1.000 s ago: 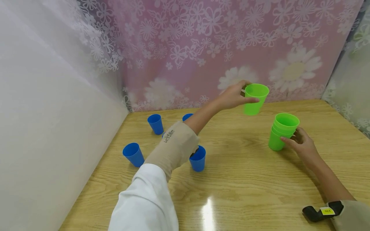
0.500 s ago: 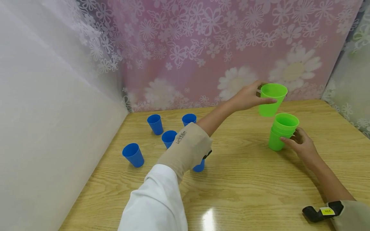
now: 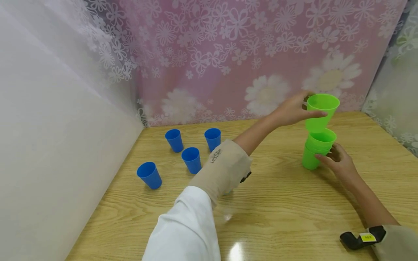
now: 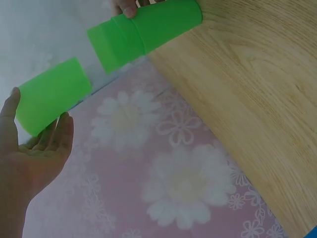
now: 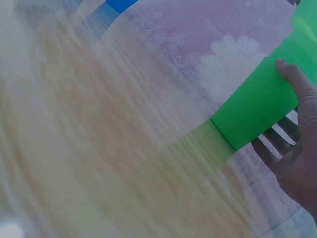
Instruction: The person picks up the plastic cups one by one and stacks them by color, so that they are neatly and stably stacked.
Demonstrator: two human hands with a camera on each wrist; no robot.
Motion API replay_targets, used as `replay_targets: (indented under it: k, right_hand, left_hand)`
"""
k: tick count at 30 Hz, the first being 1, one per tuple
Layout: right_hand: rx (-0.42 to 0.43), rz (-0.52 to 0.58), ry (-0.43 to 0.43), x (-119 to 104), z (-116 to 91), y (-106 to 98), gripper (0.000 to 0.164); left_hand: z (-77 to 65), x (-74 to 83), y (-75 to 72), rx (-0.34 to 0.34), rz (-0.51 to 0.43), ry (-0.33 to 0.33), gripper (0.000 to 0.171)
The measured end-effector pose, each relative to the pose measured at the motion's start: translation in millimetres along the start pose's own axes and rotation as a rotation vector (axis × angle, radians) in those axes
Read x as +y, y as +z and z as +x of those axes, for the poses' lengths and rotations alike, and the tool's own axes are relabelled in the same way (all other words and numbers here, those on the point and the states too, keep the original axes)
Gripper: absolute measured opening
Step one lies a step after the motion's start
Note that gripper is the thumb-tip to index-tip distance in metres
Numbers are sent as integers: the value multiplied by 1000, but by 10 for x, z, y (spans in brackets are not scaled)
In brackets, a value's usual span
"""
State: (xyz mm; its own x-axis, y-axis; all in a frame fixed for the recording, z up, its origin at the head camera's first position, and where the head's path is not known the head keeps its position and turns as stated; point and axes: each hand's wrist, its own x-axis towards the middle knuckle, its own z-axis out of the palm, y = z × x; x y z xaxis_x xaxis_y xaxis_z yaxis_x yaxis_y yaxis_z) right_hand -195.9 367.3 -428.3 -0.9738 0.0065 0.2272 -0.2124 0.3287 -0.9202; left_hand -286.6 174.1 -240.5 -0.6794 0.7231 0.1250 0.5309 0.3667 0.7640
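Observation:
My left hand [image 3: 295,108] grips a single green plastic cup [image 3: 320,116] near its rim and holds it upright in the air. Just below it stands a stack of green cups [image 3: 313,156] on the table, nested in each other. In the left wrist view a short gap shows between the held cup [image 4: 54,94] and the mouth of the stack [image 4: 148,32]. My right hand [image 3: 341,165] holds the stack from the right side, thumb on the near wall. The right wrist view shows its fingers wrapped around the lowest cup [image 5: 257,106], whose base meets the table.
Several blue cups stand apart on the left of the wooden table [image 3: 277,217], among them a near-left one [image 3: 150,175] and a middle one [image 3: 192,160]. My left sleeve [image 3: 222,170] passes over this side. A flowered pink curtain [image 3: 209,90] closes the back, a white wall [image 3: 65,127] the left.
My left hand has carried its green cup to the right, from beside the stack to just over its mouth. The right hand and the stack have stayed in place.

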Motion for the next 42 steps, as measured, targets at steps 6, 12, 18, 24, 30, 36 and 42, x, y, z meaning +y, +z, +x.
replay_targets:
  k: [6, 12, 18, 24, 30, 36, 42]
  right_hand:
    - [3, -7, 9, -25, -11, 5, 62]
    - [4, -18, 13, -18, -7, -1, 63]
    - [-2, -24, 35, -15, -9, -19, 63]
    - [-2, -7, 32, -18, -7, -9, 63]
    - [-7, 1, 34, -37, -16, 3, 63]
    - [-9, 39, 22, -59, -30, 12, 62]
    - [-10, 62, -3, -46, -28, 14, 62]
  left_hand:
    - [51, -2, 116, -1, 42, 2, 67]
    - [77, -8, 224, -3, 68, -19, 69]
    - [101, -67, 317, -18, 97, -28, 70]
    - [85, -165, 404, -23, 70, -27, 68]
    - [63, -262, 477, -30, 80, -37, 72]
    - [62, -304, 526, -60, 112, -30, 70]
    - [70, -304, 559, -89, 165, -23, 70]
